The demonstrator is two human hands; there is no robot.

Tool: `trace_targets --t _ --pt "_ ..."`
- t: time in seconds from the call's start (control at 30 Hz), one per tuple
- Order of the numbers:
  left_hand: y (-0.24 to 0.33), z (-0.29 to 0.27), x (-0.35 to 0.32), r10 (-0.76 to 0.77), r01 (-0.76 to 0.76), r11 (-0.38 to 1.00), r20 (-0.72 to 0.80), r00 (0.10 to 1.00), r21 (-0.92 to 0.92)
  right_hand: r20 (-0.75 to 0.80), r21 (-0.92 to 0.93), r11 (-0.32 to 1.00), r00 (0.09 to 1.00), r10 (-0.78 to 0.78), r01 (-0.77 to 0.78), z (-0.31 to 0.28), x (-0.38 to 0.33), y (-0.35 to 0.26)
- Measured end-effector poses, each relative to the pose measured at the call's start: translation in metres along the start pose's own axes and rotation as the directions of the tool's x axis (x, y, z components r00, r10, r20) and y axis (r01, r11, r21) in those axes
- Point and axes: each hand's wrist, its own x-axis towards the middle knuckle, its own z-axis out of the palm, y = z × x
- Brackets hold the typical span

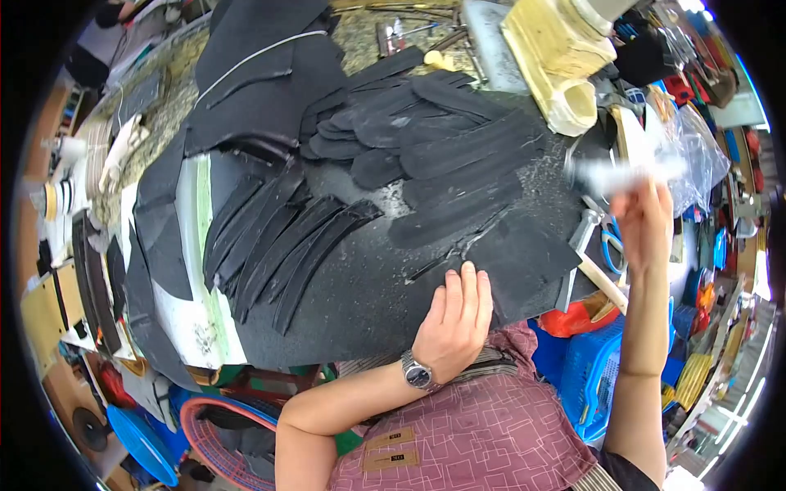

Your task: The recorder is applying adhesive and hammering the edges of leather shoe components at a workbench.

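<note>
One sheet touches close-set left fingers; right fingers seemingly clamp one white item.

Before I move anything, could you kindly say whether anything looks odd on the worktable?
Yes: pale specks are scattered over the black tabletop beside the oblong black pieces, like debris or wear, though I cannot tell which. Dark specks also mar the white patch at the left, making it look dirty.
</note>
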Motion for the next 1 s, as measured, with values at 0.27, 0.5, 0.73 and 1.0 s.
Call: trace_targets --t 0.27,0.5,0.73,1.0 --pt "0.005 0.007 -0.009 0.056 -0.056 0.998 0.011 0.998 0.032 0.713 -0.360 0.337 0.490 -0.503 0.870 0.072 -0.058 0.043" --pt "0.015 0.020 -0.014 0.053 -0.059 0.995 -0.070 0.996 -0.084 0.854 -0.261 0.104 0.279 -0.439 0.960 0.084 -0.052 0.047" --pt "0.012 0.017 -0.013 0.049 -0.051 0.999 -0.126 0.991 -0.011 0.856 -0.391 0.096 0.400 -0.328 0.915 0.091 -0.058 0.034" --pt "0.005 0.010 -0.006 0.065 -0.059 0.996 -0.089 0.994 0.070 0.707 -0.588 0.174 0.606 -0.364 0.790 0.080 -0.062 0.033"
